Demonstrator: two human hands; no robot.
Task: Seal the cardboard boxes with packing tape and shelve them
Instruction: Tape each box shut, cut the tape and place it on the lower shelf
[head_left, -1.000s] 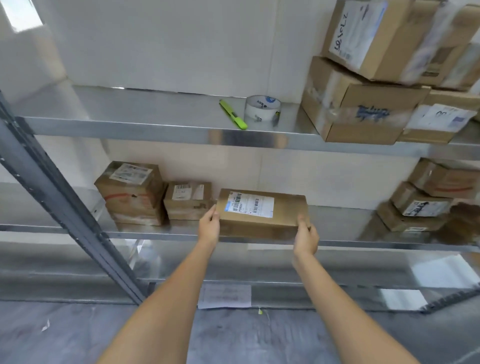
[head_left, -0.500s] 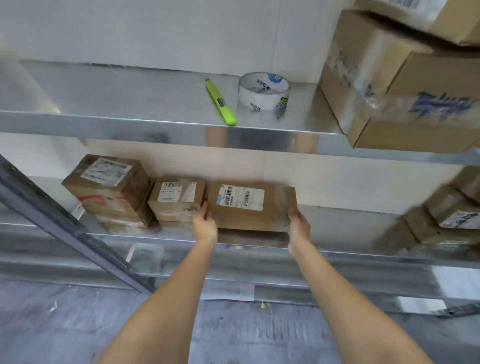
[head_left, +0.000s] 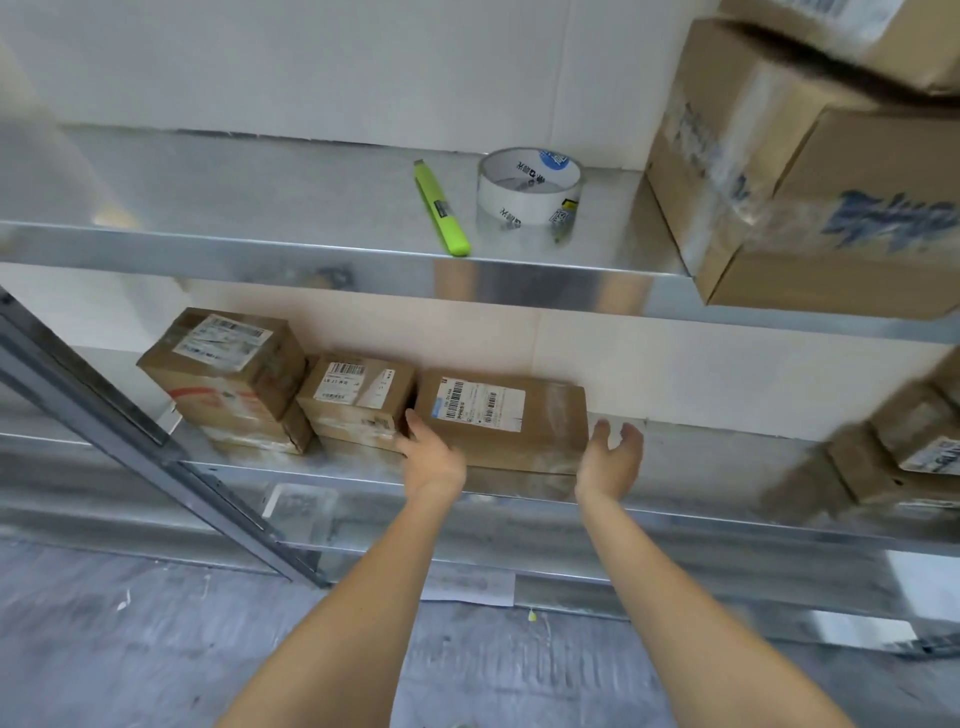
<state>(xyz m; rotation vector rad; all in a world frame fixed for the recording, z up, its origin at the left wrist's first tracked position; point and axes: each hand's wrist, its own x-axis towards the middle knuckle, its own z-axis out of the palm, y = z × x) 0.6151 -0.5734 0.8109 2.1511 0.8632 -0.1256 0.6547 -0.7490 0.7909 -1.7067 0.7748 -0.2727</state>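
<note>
Box, flat cardboard, labelled: lies on the middle shelf, its label up, its back at or close to the wall, its left end just beside the small labelled box. Clear tape shows glossy across its right end, so I judge it sealed.

Left hand: mine, at the box's front left corner. Fingertips reach into the gap between this box and the small one; fingers look fairly straight, touching the corner, not clamped round it. How firmly they press I cannot tell.

Right hand: mine, off the box, just beside its right end. Palm turned inward, fingers spread and relaxed, holding nothing.

Neighbours, same shelf: stacked pair of boxes at far left, next to the small labelled box; further boxes well apart to the right, blurred.

Upper shelf: roll of packing tape standing on its side face, green utility knife just beside it to the left, large boxes to the right.

Step in hand, by my reckoning: shelving of this box, at its close; the box rests on the shelf on its own weight.

Next move calls for: lifting the left fingers clear of the gap without dragging the box out of line, then turning to any box not yet sealed, with tape and knife within reach above.
</note>
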